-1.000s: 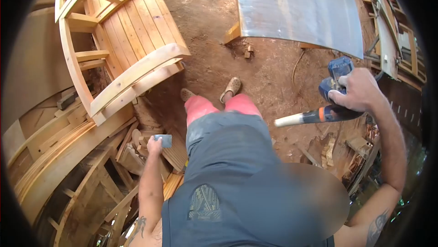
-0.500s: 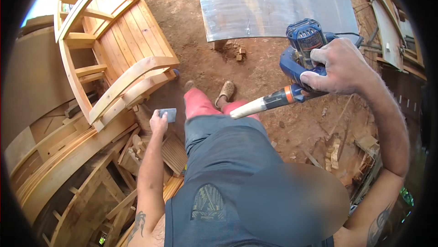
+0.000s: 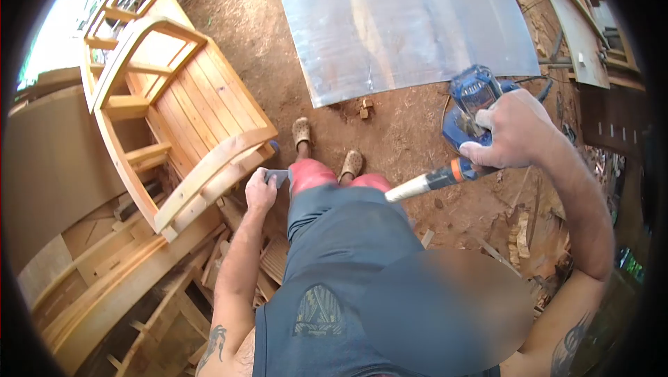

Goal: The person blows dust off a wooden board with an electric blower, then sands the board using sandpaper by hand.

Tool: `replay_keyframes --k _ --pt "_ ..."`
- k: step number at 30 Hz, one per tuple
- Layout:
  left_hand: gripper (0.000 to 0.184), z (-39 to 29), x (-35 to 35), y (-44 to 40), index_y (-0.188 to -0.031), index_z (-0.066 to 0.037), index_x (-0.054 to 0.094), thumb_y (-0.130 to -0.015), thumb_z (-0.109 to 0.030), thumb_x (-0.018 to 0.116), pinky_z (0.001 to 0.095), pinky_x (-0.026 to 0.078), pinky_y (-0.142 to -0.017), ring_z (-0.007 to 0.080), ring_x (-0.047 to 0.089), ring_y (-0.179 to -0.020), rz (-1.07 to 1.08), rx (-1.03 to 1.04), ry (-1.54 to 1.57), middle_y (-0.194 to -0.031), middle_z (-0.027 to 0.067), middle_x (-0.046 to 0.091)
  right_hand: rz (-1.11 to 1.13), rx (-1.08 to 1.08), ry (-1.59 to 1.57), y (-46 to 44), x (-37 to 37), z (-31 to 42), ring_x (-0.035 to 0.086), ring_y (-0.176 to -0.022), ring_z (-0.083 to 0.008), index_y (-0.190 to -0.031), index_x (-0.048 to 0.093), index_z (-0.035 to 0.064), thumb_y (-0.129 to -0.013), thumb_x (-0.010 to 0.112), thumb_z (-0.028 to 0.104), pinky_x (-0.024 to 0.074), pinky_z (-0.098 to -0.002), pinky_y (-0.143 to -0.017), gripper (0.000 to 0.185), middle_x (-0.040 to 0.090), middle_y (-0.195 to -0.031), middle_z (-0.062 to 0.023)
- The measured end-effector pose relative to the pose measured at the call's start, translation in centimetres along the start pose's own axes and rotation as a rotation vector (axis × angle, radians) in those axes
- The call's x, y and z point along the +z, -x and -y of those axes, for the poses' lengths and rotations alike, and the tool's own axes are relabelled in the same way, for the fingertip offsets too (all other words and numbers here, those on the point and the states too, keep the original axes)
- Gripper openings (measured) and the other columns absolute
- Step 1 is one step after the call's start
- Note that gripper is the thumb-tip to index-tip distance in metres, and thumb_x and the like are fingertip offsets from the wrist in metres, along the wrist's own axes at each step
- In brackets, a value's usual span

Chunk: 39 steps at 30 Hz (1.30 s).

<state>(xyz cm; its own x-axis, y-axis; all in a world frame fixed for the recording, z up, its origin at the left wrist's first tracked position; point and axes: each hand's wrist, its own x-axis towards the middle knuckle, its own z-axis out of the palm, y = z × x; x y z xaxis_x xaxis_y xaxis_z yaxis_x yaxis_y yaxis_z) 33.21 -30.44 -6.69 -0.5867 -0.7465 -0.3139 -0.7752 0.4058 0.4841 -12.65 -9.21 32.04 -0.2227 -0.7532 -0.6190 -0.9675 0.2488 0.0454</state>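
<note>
My right hand [image 3: 516, 126] grips the handle of a blue electric blower [image 3: 456, 128], held out at the right. Its tube, dark with an orange band and a pale end, points left and slightly down across my front. Pinched in my left hand [image 3: 261, 191] is a small grey flat piece [image 3: 280, 176], rectangular and thin; its material I cannot make out. That hand is beside my left thigh, close to the near rail of a varnished wooden bench [image 3: 209, 102] with slatted boards and curved arms.
A large bluish metal-looking sheet [image 3: 410, 29] lies ahead. Small wood blocks [image 3: 365, 108] sit on the dirt floor by its near edge. Cut planks and curved frames [image 3: 132, 272] are stacked at the lower left. Boards [image 3: 577, 36] lean at the right, with wood scraps [image 3: 520, 234] below them.
The bench, sheet and ground have shifted in view as I step; both feet now show. The blower sits lower in view, and my left hand has moved right with the grey piece turned more edge-on.
</note>
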Motion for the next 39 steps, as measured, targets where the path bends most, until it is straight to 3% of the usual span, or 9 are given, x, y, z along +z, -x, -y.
replay_keyframes --k 4,8,12,17,20,24,29,36,39 --pt "0.022 -0.3 -2.0 -4.9 -0.102 -0.005 0.063 -0.094 -0.024 0.069 0.0488 0.052 -0.089 0.0391 0.067 -0.101 0.079 0.106 -0.046 -0.102 0.0183 0.07 0.086 0.143 -0.022 0.2 -1.0 -1.0 0.066 -0.065 -0.0381 -0.073 0.074 0.0015 -0.081 0.064 0.067 0.0527 -0.0458 -0.065 0.067 0.063 -0.06 -0.0187" --pt "0.022 -2.0 -4.6 -10.0 -0.101 -0.006 0.064 -0.093 -0.025 0.07 0.0491 0.052 -0.09 0.0384 0.066 -0.102 0.116 0.216 -0.028 -0.101 0.0176 0.07 0.027 0.342 -0.213 0.7 -1.6 -0.5 0.067 -0.067 -0.0405 -0.071 0.071 0.0015 -0.085 0.065 0.064 0.0519 -0.0479 -0.066 0.064 0.064 -0.064 -0.0215" --pt "0.023 -4.9 -7.2 -14.2 -0.097 -0.006 0.063 -0.091 -0.026 0.071 0.0482 0.054 -0.087 0.039 0.067 -0.1 0.246 0.31 -0.036 -0.101 0.018 0.07 -0.028 0.471 -0.355 0.9 0.6 1.3 0.068 -0.07 -0.0414 -0.08 0.071 0.001 -0.091 0.062 0.065 0.0521 -0.0505 -0.068 0.066 0.065 -0.067 -0.0225" --pt "0.022 -6.5 -7.2 -18.5 -0.097 -0.004 0.063 -0.084 -0.02 0.07 0.0483 0.055 -0.085 0.0394 0.067 -0.096 0.266 0.554 -0.026 -0.097 0.019 0.067 -0.009 0.673 -0.503 1.0 3.2 4.6 0.069 -0.073 -0.0446 -0.085 0.072 -0.0004 -0.097 0.05 0.072 0.0536 -0.0508 -0.071 0.077 0.067 -0.07 -0.0249" --pt "0.019 -7.7 -6.9 -20.1 -0.093 -0.005 0.063 -0.087 -0.021 0.071 0.0481 0.054 -0.084 0.0376 0.067 -0.096 0.286 0.659 -0.005 -0.096 0.0171 0.067 -0.024 0.834 -0.565 0.4 4.4 6.3 0.069 -0.074 -0.0446 -0.086 0.072 -0.0012 -0.097 0.049 0.073 0.0537 -0.0509 -0.072 0.079 0.068 -0.071 -0.0253" --pt "0.017 -10.2 -6.8 -20.7 -0.09 -0.004 0.062 -0.082 -0.018 0.069 0.0501 0.054 -0.083 0.039 0.065 -0.094 0.362 0.854 0.025 -0.093 0.0181 0.065 -0.027 0.889 -0.628 -0.3 5.5 6.5 0.071 -0.081 -0.0451 -0.083 0.073 -0.0025 -0.097 0.043 0.078 0.054 -0.0512 -0.078 0.087 0.07 -0.076 -0.0271" --pt "0.026 -13.4 -4.8 -21.2 -0.103 -0.003 0.066 -0.082 -0.017 0.07 0.0467 0.052 -0.1 0.0338 0.062 -0.123 0.361 1.017 0.063 -0.13 0.0161 0.066 0.034 0.971 -0.722 -1.9 4.3 6.6 0.071 -0.093 -0.0446 -0.091 0.076 -0.0024 -0.096 0.041 0.081 0.053 -0.0486 -0.085 0.091 0.072 -0.085 -0.0281" --pt "0.032 -17.4 -4.5 -21.1 -0.106 0.0 0.069 -0.083 -0.022 0.065 0.0486 0.045 -0.112 0.0401 0.052 -0.137 0.476 1.119 0.043 -0.147 0.0232 0.056 0.075 1.027 -0.837 -4.5 2.2 6.3 0.07 -0.106 -0.0457 -0.101 0.075 -0.0095 -0.093 0.036 0.087 0.0518 -0.0477 -0.095 0.104 0.072 -0.102 -0.0333" --pt "0.024 -18.2 -5.6 -20.5 -0.096 -0.001 0.069 -0.082 -0.02 0.067 0.0485 0.047 -0.11 0.0401 0.055 -0.133 0.38 1.118 0.032 -0.145 0.0239 0.057 0.082 1.017 -0.949 -4.9 1.3 6.1 0.068 -0.115 -0.045 -0.112 0.073 -0.0104 -0.093 0.035 0.088 0.0498 -0.0474 -0.101 0.107 0.071 -0.114 -0.0343"
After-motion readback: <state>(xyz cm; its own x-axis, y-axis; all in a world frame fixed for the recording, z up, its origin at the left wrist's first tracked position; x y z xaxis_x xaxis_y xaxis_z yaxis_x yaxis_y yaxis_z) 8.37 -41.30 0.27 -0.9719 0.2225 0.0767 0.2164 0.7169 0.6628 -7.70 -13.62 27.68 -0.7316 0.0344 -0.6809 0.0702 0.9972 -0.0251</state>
